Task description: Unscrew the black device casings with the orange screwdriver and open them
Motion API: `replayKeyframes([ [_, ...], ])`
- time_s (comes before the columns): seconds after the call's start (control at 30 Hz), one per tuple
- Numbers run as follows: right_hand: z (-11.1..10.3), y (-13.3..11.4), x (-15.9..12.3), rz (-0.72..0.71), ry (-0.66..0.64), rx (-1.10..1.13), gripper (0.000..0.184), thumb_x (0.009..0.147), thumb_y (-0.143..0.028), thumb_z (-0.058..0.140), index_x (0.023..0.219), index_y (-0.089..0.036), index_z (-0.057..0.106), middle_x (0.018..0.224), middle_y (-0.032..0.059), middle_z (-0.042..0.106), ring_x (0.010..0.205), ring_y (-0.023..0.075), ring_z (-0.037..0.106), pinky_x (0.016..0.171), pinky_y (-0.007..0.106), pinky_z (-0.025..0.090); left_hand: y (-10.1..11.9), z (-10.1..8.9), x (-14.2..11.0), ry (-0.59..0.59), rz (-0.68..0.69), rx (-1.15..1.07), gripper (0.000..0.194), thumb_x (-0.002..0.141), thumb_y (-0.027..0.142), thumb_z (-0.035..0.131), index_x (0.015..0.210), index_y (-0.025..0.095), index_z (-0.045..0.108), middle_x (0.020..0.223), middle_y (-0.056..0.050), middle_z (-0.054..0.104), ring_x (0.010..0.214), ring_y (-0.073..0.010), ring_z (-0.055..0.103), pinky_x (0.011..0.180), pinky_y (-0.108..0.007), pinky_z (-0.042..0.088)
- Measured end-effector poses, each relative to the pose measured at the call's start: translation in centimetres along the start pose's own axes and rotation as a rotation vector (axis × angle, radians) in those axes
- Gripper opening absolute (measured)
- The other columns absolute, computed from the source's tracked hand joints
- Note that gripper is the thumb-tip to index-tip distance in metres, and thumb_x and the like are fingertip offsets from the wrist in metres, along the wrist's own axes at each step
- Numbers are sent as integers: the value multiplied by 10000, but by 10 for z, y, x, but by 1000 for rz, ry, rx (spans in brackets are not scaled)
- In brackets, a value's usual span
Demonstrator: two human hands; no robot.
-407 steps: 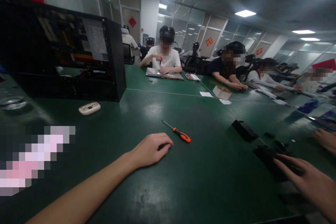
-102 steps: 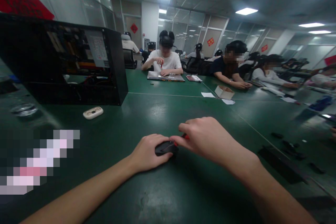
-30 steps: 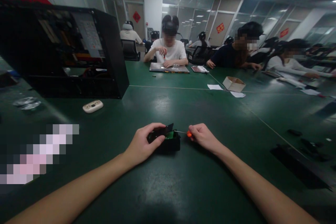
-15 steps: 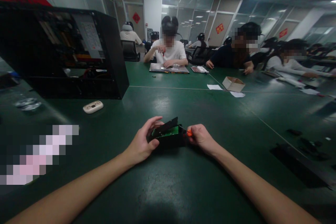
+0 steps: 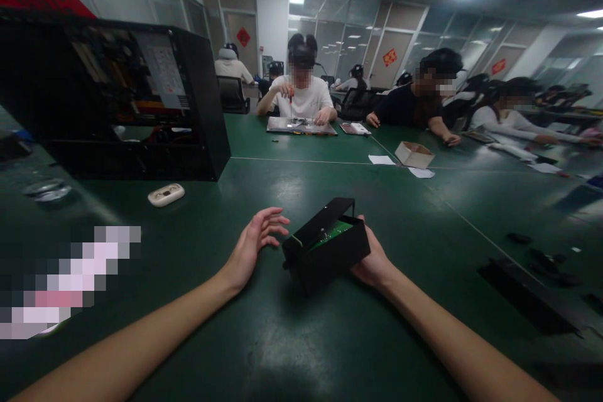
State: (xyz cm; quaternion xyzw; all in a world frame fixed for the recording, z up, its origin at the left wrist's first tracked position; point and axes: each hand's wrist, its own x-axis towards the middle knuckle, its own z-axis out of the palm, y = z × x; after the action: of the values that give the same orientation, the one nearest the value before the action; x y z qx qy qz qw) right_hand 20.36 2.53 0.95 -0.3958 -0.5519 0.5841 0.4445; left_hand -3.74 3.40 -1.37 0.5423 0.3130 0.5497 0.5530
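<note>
A small black box is tilted above the green table, its lid raised at an angle. Inside the gap shows a green circuit board. My right hand grips the box at its right end, with the fingers mostly hidden behind it. Just left of the box, my left hand is open, fingers spread and apart from it, holding nothing. The orange-handled tool seen before is not visible.
A black computer case with an exposed side stands at the left, with a white earbud case before it. Dark parts lie at the right. A cardboard box sits farther back. Across the table a person works.
My left hand has let go of the black box and moved slightly left. My right hand now holds the box, which is turned and raised; the orange-handled tool has gone from sight.
</note>
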Motion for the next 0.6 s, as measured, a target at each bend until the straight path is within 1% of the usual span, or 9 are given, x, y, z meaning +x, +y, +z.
replayKeyframes([
  [0.03,2,0,0,38,20,133,672,757,-858,510,582,-226,363,421,-92,227,379,57,198,391,201,237,1,1,-1,1,1,3,645,969,695,358,1275,169,571,1172,-122,661,1056,-253,631,808,-326,516],
  [0.07,4,0,0,68,24,221,649,748,-812,586,579,-218,385,413,-99,240,370,46,186,382,186,213,2,1,-2,7,-1,6,646,964,700,369,1270,172,581,1165,-117,664,1059,-254,628,810,-324,513],
  [0.1,6,-1,-1,85,19,256,628,756,-775,618,582,-210,407,408,-103,251,362,38,177,376,173,194,2,2,-3,17,-8,8,646,959,703,383,1267,174,590,1163,-115,667,1067,-257,624,821,-324,508],
  [0.2,8,-1,0,91,0,277,599,794,-715,634,574,-190,447,399,-104,271,349,25,162,364,156,156,4,3,-6,45,-44,-5,644,950,701,419,1283,180,600,1217,-121,664,1125,-275,608,878,-338,492],
  [0.27,8,0,1,82,-44,309,629,798,-715,631,525,-182,437,381,-96,266,335,23,172,354,159,137,3,3,-6,48,-54,-22,660,937,707,442,1300,176,592,1266,-135,649,1149,-288,599,873,-341,490],
  [0.37,8,1,2,61,-97,343,667,804,-720,618,466,-180,423,356,-86,249,322,29,196,348,174,127,2,2,-4,34,-25,-31,666,929,710,452,1289,163,577,1206,-143,661,1052,-274,631,775,-318,495],
  [0.43,8,1,2,62,-97,330,644,823,-680,621,462,-180,436,355,-83,255,325,32,206,354,181,129,0,1,-2,19,-9,-27,636,950,690,425,1278,162,565,1148,-136,669,983,-255,642,731,-306,490],
  [0.53,9,-1,0,59,-87,286,587,845,-587,625,461,-182,442,359,-77,273,332,35,218,367,191,141,-1,-1,-1,-1,-4,-10,620,977,665,380,1281,154,557,1145,-137,661,973,-246,641,728,-305,489],
  [0.6,10,-2,-1,52,-84,260,568,839,-550,630,449,-183,440,354,-72,276,332,38,228,373,198,152,-1,-1,-2,-1,-1,-8,618,978,664,380,1283,155,556,1143,-133,660,974,-243,639,731,-305,490],
])
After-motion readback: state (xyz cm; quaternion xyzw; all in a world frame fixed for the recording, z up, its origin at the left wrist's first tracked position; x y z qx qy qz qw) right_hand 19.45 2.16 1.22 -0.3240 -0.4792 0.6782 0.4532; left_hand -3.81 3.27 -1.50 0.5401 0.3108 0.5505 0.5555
